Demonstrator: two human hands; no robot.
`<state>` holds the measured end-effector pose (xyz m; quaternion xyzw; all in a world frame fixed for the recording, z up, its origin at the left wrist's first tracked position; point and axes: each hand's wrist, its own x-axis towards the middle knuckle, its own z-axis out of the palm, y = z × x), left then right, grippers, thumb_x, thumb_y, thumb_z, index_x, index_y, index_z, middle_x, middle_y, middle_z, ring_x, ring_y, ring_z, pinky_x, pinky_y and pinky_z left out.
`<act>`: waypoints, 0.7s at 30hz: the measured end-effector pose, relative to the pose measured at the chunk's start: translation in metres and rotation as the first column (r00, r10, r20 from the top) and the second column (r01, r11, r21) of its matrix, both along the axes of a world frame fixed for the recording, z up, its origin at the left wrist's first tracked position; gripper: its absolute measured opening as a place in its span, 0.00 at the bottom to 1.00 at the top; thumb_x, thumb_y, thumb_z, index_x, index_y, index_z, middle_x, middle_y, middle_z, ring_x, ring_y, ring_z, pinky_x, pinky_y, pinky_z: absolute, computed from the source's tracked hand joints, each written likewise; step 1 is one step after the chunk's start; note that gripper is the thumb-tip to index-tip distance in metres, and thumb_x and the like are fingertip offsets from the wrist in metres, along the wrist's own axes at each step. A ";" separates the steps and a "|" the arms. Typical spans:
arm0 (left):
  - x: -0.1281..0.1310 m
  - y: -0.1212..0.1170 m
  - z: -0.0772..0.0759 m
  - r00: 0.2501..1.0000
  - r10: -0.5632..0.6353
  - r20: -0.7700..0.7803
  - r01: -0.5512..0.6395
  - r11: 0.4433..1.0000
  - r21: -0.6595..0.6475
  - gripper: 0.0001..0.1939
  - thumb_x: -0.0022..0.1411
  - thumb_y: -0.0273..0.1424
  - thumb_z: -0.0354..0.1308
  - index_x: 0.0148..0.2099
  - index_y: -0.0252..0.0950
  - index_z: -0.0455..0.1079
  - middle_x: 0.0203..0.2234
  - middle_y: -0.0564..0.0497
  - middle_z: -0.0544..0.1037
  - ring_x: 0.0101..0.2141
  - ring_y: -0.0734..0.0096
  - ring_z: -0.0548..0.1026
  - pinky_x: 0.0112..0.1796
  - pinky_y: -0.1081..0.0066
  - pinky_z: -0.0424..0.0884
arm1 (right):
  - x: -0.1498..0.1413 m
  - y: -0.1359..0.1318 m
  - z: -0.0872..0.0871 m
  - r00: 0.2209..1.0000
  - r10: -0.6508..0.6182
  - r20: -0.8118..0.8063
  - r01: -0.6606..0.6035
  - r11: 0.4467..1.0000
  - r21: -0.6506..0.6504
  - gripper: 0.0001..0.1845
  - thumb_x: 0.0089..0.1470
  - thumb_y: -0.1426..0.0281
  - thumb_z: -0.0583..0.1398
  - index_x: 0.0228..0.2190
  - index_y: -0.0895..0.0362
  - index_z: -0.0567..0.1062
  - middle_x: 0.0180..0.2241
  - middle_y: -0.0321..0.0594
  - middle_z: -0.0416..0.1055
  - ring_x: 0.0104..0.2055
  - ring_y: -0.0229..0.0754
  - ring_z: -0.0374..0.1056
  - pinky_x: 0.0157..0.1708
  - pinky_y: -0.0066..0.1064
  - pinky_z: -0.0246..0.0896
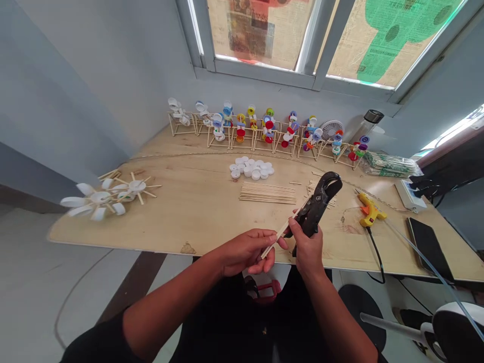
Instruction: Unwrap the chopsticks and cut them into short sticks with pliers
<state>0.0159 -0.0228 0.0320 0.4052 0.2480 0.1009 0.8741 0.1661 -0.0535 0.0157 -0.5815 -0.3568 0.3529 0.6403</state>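
My left hand [259,250] is closed around a few thin wooden sticks [280,233], held slantwise over the table's front edge. In my right hand [308,247] is a black cutter [316,204] with a curved head like a pipe cutter's, pointing up and away from me. The far part of the sticks runs beside the cutter and my right thumb; whether they lie between its jaws I cannot tell. Just beyond my hands, a row of wooden sticks [267,193] lies side by side, with shorter pieces [313,186] partly hidden behind the cutter.
White bottle caps [256,171] sit mid-table [181,201]. Stick frames with colourful cap wheels [268,131] line the wall. At left lie wheels of sticks and white pieces [99,197]. A yellow glue gun [370,210], phone [430,247], power strip [410,195] and bottle [366,126] are at right.
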 end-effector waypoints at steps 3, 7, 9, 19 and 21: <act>0.001 0.001 0.003 0.999 -0.016 -0.029 0.016 1.000 0.014 0.17 0.61 0.42 0.49 0.45 0.34 0.65 0.15 0.55 0.70 0.10 0.84 0.54 0.14 0.79 0.46 | 0.001 0.000 0.000 1.000 -0.029 0.001 0.029 1.000 0.002 0.17 0.44 0.63 0.63 0.36 0.58 0.70 0.21 0.31 0.67 0.23 0.37 0.65 0.30 0.32 0.61; 0.002 0.001 0.004 0.999 -0.014 -0.048 0.016 0.999 0.039 0.18 0.61 0.42 0.49 0.46 0.34 0.65 0.14 0.56 0.69 0.10 0.85 0.52 0.14 0.79 0.44 | 0.000 0.002 0.000 0.999 -0.042 -0.007 0.042 0.999 0.024 0.16 0.44 0.64 0.63 0.34 0.59 0.71 0.21 0.32 0.68 0.24 0.37 0.65 0.30 0.32 0.61; 0.002 0.001 0.004 0.999 -0.011 -0.048 0.013 0.999 0.051 0.18 0.61 0.42 0.48 0.46 0.34 0.65 0.14 0.57 0.68 0.10 0.85 0.52 0.15 0.79 0.44 | 0.000 0.003 -0.001 0.999 -0.048 -0.012 0.048 0.998 0.030 0.15 0.44 0.64 0.63 0.34 0.59 0.71 0.21 0.32 0.68 0.23 0.36 0.65 0.30 0.31 0.61; 0.001 0.004 0.005 0.999 0.008 -0.051 -0.004 0.997 0.073 0.17 0.61 0.41 0.50 0.44 0.33 0.66 0.15 0.56 0.69 0.10 0.86 0.53 0.15 0.78 0.44 | -0.001 0.004 -0.002 0.998 -0.059 0.010 0.058 0.998 0.035 0.16 0.44 0.63 0.63 0.34 0.60 0.71 0.22 0.33 0.67 0.23 0.36 0.64 0.29 0.31 0.61; 0.001 0.004 0.005 0.999 0.006 -0.050 -0.002 0.997 0.072 0.17 0.61 0.40 0.50 0.45 0.33 0.66 0.16 0.56 0.69 0.10 0.86 0.53 0.15 0.78 0.45 | -0.002 0.004 -0.002 0.998 -0.061 0.019 0.061 0.997 0.039 0.16 0.44 0.63 0.63 0.35 0.59 0.71 0.22 0.33 0.67 0.23 0.36 0.64 0.28 0.31 0.61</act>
